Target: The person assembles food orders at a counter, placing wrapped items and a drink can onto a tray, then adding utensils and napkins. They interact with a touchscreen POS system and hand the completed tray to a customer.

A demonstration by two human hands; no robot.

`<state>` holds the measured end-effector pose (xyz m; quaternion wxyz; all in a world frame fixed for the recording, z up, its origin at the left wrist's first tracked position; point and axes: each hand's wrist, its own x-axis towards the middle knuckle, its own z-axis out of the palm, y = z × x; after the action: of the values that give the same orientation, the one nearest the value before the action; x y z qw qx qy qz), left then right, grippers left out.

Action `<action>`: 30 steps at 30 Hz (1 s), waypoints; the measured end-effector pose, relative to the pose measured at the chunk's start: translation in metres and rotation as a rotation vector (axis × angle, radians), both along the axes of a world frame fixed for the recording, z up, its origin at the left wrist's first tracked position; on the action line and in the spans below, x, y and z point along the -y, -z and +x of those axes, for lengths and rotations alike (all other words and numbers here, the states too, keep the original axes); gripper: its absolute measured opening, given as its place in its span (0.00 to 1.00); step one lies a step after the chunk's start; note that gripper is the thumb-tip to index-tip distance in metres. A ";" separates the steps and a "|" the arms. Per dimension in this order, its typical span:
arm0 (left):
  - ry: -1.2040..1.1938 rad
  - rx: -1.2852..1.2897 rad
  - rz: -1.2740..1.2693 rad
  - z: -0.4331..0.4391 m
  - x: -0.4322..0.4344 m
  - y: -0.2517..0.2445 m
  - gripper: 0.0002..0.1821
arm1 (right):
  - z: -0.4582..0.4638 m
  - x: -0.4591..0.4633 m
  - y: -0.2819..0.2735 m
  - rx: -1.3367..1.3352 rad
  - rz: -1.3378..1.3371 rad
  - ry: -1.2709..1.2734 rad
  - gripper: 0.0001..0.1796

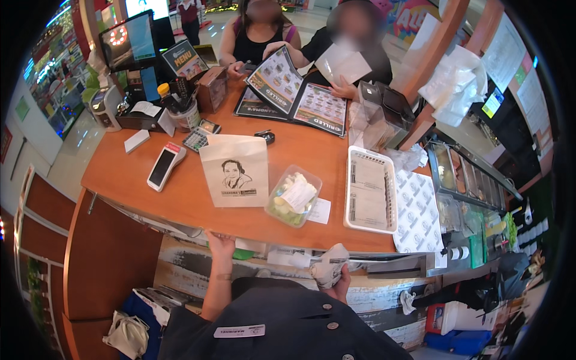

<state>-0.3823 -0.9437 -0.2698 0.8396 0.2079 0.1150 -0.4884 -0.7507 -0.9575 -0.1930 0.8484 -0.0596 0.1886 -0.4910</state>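
Note:
My right hand (340, 284) grips a paper-wrapped food item (329, 264) in front of my body, just below the counter's front edge. At that same edge, farther left, is my left hand (221, 243); its fingertips are partly hidden, so its grip cannot be made out. On the wooden counter (180, 202) before me stands a printed paper bag (211, 157). Right of it sits a clear plastic container of salad (288, 213), with a paper slip (298, 194) on top and another slip (320, 211) partly beneath it.
A white plastic basket (393, 189) and patterned wrapping paper (418, 211) occupy the right side. A card terminal (162, 168), calculator (200, 138) and black key fob (268, 136) lie leftward. Across the counter, two people hold an open menu (279, 78). A co-worker (477, 283) is at far right.

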 end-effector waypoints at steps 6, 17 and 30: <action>-0.085 -0.018 0.350 -0.016 -0.009 -0.038 0.27 | 0.002 -0.005 -0.013 -0.060 0.039 -0.038 0.36; -0.206 0.301 0.411 -0.039 -0.022 -0.030 0.16 | -0.039 0.034 -0.030 -0.275 -0.024 0.016 0.27; 0.150 0.657 0.564 -0.122 -0.050 -0.105 0.14 | 0.013 0.110 -0.042 -0.612 -0.237 -0.223 0.23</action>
<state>-0.5044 -0.8937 -0.1648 0.7040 0.5813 -0.0446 -0.4056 -0.7374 -1.0671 -0.1514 0.7881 -0.3226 0.3683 -0.3731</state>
